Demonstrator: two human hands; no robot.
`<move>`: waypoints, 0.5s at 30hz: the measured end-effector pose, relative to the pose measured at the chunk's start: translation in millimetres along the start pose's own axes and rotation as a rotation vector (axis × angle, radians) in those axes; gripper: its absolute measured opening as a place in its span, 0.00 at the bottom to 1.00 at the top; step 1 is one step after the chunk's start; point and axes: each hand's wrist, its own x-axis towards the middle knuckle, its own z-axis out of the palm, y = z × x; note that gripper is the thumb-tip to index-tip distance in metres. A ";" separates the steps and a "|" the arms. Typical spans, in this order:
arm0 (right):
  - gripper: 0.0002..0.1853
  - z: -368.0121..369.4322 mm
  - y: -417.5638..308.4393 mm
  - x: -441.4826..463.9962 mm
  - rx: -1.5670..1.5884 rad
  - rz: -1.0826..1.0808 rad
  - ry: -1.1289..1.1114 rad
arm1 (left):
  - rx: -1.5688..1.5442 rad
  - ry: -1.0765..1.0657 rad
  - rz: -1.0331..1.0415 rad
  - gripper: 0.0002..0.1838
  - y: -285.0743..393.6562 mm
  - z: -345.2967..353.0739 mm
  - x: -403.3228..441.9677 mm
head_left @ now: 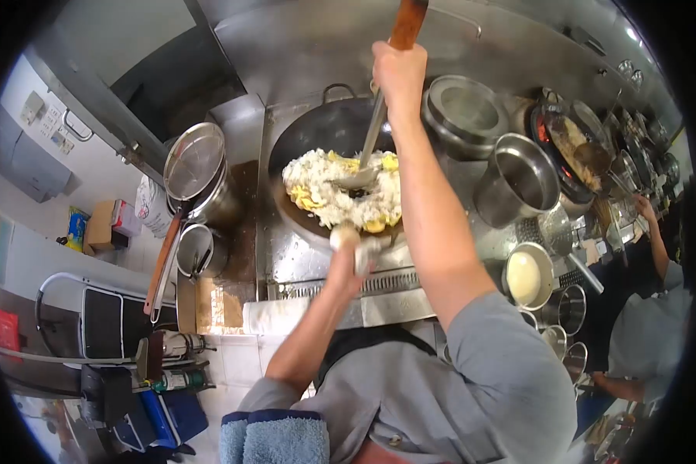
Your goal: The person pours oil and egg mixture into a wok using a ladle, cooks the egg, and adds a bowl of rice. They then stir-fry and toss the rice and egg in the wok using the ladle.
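The rice and egg (309, 179) lay in the dark wok (294, 138), spread as a rough ring with a darker gap near its middle. The metal blade (354, 182) of the turner rested in that ring, its long axis running from about 1 o'clock at the wooden handle (408, 27) to 7 o'clock at the food. The right hand (400, 77) was wrapped firmly round the tool's upper part, so the food lay below it, toward 7 o'clock. The left hand (346, 267) was nearer the food, which lay at 12 o'clock from it; its fingers were closed on a pale cloth (371, 246) bunched at the wok's near rim, though how much metal they gripped beneath could not be told. The grains looked white and clumpy, the egg yellow and soft-edged, the steel shaft straight and narrow. Outward from the wok, a round mesh strainer (196, 158) sat at 9 o'clock and a small steel pot (201, 251) at 8. A broad round pot (468, 108) stood at 2 o'clock, a tall smooth one (518, 182) at 3, and a bowl (524, 277) of creamy liquid at 4, with 1 co-worker (646, 329) beyond.
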 end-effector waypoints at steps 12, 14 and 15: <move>0.11 -11.1 -47.0 -38.4 0.042 -0.033 0.012 | 0.150 0.121 0.159 0.14 -28.9 24.3 -67.7; 0.12 -12.4 -69.6 -6.8 0.163 0.034 -0.024 | 0.267 0.133 0.127 0.19 -36.8 23.7 -129.5; 0.12 -14.4 -83.2 -7.8 0.141 0.039 -0.032 | 0.189 0.126 0.138 0.18 -28.1 31.3 -127.2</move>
